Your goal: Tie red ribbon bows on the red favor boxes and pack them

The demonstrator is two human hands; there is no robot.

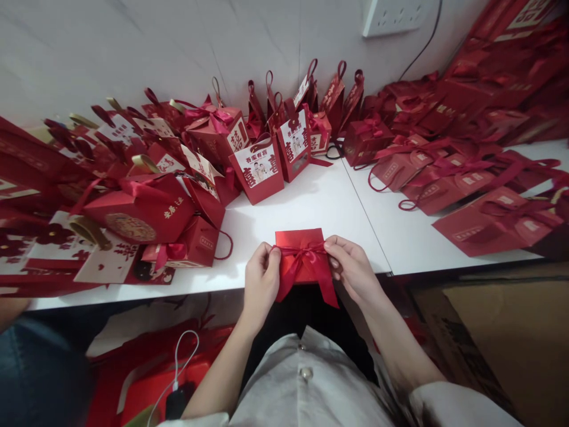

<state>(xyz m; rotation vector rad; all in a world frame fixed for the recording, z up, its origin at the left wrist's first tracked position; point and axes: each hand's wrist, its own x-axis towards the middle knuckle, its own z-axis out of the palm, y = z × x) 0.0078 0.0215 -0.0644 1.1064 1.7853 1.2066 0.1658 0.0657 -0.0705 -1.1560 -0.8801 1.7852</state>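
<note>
A small red gift box (299, 239) sits at the front edge of the white table, in front of my body. Across it runs a dark red satin ribbon (306, 256) tied in a bow, its two tails hanging over the near side. My left hand (263, 274) pinches the bow's left loop between thumb and fingers. At the other side, my right hand (351, 264) pinches the right loop. Both hands are at the box's sides, and the underside of the box is hidden.
Red gift boxes (142, 207) and bags crowd the left of the white table (320, 193). More ribboned boxes (493, 219) stand at right. A wall socket (393, 16) is above. Below lie a cardboard box (515, 338) and a white cable (176, 356). Another person's leg (40, 373) shows at lower left.
</note>
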